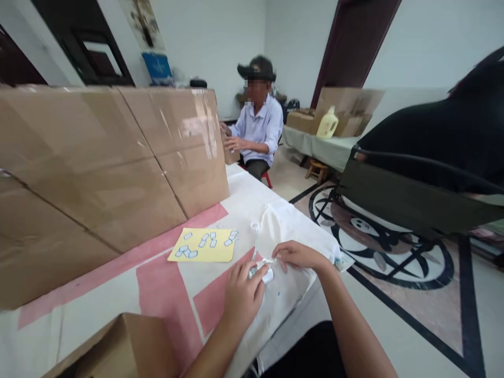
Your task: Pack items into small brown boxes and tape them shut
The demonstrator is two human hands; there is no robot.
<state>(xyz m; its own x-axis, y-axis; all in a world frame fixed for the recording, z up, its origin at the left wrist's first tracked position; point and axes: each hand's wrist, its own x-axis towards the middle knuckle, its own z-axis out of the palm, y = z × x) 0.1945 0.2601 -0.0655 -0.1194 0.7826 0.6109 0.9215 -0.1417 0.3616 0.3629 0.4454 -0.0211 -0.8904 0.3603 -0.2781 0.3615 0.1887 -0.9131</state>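
My left hand [242, 294] is closed around a small white and silver cylinder [263, 273] at the table's near edge. My right hand [296, 255] pinches a tiny piece at the cylinder's top end; what it is cannot be made out. Both hands rest over a white cloth bag [293, 223] with a drawstring loop [255, 227]. To the left lies a yellow sheet [205, 251] carrying several small white labels [208, 240].
Large cardboard boxes [98, 168] wall off the table's left side, and another box corner [118, 346] sits near me. Another person [258, 131] sits at the far end. A dark chair [425, 173] stands on the right; a side table holds boxes and a yellow jug [327, 124].
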